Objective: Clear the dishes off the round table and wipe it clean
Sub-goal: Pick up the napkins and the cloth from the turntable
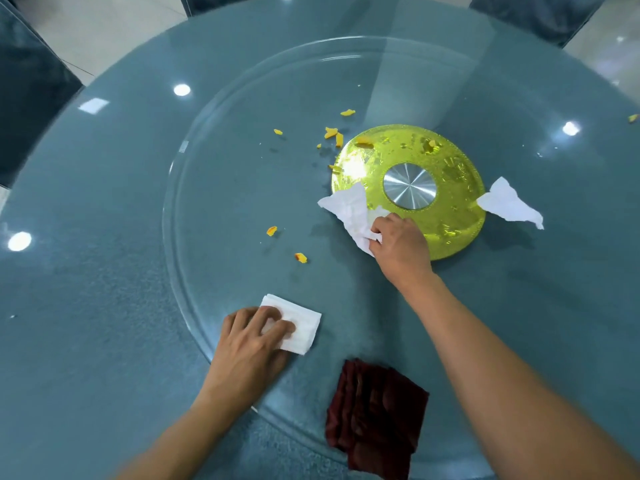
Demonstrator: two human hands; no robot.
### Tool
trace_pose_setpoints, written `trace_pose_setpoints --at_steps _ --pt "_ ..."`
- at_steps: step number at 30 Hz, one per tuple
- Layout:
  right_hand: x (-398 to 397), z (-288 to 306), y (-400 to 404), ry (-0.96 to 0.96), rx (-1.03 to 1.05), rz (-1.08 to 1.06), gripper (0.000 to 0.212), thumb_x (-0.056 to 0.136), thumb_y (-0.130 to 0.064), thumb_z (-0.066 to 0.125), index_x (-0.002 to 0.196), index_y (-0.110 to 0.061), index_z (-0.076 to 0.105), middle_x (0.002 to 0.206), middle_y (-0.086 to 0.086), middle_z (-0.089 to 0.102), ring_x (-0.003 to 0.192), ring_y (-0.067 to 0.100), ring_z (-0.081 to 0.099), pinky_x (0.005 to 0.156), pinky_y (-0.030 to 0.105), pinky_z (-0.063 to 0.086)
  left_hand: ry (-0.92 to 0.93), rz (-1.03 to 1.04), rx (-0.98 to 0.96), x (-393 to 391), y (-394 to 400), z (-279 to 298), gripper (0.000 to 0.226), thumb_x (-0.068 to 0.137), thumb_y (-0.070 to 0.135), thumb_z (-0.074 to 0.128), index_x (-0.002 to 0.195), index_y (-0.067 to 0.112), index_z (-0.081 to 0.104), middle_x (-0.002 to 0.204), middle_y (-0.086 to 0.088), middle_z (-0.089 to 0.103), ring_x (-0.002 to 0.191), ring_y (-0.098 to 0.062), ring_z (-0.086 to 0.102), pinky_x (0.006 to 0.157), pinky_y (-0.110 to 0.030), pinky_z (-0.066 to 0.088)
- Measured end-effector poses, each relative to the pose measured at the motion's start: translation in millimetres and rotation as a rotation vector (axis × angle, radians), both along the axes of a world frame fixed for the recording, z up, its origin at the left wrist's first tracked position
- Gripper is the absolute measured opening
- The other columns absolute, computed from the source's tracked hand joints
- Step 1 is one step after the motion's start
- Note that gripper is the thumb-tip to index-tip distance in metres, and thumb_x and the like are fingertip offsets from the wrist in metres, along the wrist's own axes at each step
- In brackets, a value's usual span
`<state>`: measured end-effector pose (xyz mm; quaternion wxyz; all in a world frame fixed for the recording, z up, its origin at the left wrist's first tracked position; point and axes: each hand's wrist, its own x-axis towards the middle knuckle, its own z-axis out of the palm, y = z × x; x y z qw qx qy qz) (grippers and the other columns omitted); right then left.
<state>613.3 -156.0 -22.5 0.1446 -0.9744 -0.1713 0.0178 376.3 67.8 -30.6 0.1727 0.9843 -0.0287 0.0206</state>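
The round blue-grey table (104, 271) carries a clear glass turntable (214, 188) with a yellow-green hub (450, 216) around a metal disc (409, 186). My right hand (398, 247) grips a crumpled white tissue (349, 207) at the hub's near-left edge. My left hand (252, 344) presses its fingers on a folded white tissue (301, 327) near the turntable's front edge. Several orange food scraps (332, 133) lie scattered on the glass left of the hub and on it.
A second crumpled tissue (509, 204) lies at the hub's right edge. A folded dark red cloth (374, 417) sits at the table's front. One scrap (633, 117) lies far right. Dark chairs (31, 98) stand around the table.
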Motion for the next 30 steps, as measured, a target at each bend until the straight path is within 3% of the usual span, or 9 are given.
trace_pose_setpoints --at_steps 4,8,12,15,19,22,24,27,30 --pt "-16.7 5.8 -13.9 -0.042 -0.063 0.076 0.024 0.083 -0.035 0.069 0.097 -0.016 0.068 0.099 0.005 0.067 0.09 0.033 0.056 0.077 0.04 0.043 0.065 0.007 -0.032 11.0 -9.8 29.5 0.048 0.078 0.064 0.064 0.111 0.029 0.069 0.118 0.003 0.059 0.104 -0.026 0.053 0.091 -0.042 0.042" --pt "-29.4 16.1 -26.9 -0.112 0.071 0.086 0.046 0.081 -0.06 0.059 0.106 -0.022 0.068 0.106 -0.001 0.065 0.094 0.027 0.056 0.079 0.04 0.048 -0.008 0.035 -0.115 65.2 -42.4 46.2 0.05 0.09 0.057 0.049 0.128 0.026 0.06 0.124 -0.001 0.053 0.101 -0.029 0.054 0.091 -0.043 0.046" --pt "-17.7 27.7 -59.8 -0.203 0.205 0.046 0.039 0.086 -0.045 0.054 0.11 -0.017 0.068 0.107 0.002 0.064 0.094 0.028 0.057 0.085 0.041 0.049 0.07 0.079 -0.121 139.8 -89.4 36.9 0.071 0.087 0.067 0.042 0.151 0.037 0.038 0.151 -0.012 0.036 0.117 -0.039 0.05 0.097 -0.049 0.046" --pt "14.0 30.2 -99.0 -0.205 0.13 -0.119 0.042 0.088 -0.038 0.045 0.116 -0.015 0.066 0.109 0.009 0.063 0.096 0.034 0.056 0.085 0.044 0.048 0.21 0.11 -0.031 183.7 -116.3 28.2 0.077 0.088 0.077 0.041 0.156 0.049 0.02 0.163 -0.015 0.016 0.129 -0.042 0.04 0.102 -0.05 0.039" --pt "68.2 19.5 -152.0 -0.137 -0.144 -0.36 0.046 0.095 -0.035 0.05 0.14 -0.023 0.054 0.141 0.017 0.048 0.123 0.042 0.046 0.099 0.05 0.037 0.259 0.098 0.145 208.6 -137.3 21.8 0.07 0.088 0.08 0.039 0.151 0.052 0.029 0.15 -0.013 0.031 0.121 -0.037 0.044 0.095 -0.045 0.037" --pt "99.2 6.1 -179.3 0.034 -0.202 -0.468 0.05 0.102 -0.04 0.043 0.152 -0.034 0.036 0.16 0.019 0.026 0.145 0.04 0.025 0.115 0.052 0.023 0.234 0.069 0.264 207.0 -144.7 21.3 0.053 0.094 0.067 0.045 0.142 0.043 0.046 0.133 -0.011 0.044 0.113 -0.035 0.047 0.089 -0.042 0.037" --pt "110.3 -4.6 -191.8 0.131 -0.224 -0.48 0.048 0.104 -0.039 0.038 0.151 -0.035 0.033 0.161 0.02 0.023 0.146 0.041 0.023 0.117 0.053 0.021 0.216 0.043 0.269 202.0 -147.1 22.4 0.044 0.098 0.054 0.046 0.138 0.036 0.051 0.128 -0.01 0.048 0.111 -0.034 0.049 0.086 -0.04 0.038" --pt "111.4 -9.3 -197.2 0.067 -0.172 -0.388 0.041 0.102 -0.026 0.043 0.142 -0.02 0.05 0.134 0.025 0.053 0.122 0.043 0.05 0.102 0.047 0.038 0.188 -0.021 0.214 191.6 -147.8 21.0 0.035 0.099 0.035 0.05 0.131 0.025 0.057 0.122 -0.009 0.056 0.106 -0.035 0.054 0.079 -0.039 0.039" --pt "96.0 -6.1 -193.1 -0.027 -0.039 -0.379 0.029 0.096 -0.011 0.053 0.12 -0.007 0.069 0.114 0.026 0.066 0.104 0.043 0.059 0.088 0.046 0.046 0.163 -0.047 0.113 176.9 -144.3 15.9 0.028 0.094 0.017 0.056 0.12 0.015 0.065 0.113 -0.009 0.063 0.099 -0.034 0.057 0.069 -0.038 0.037"
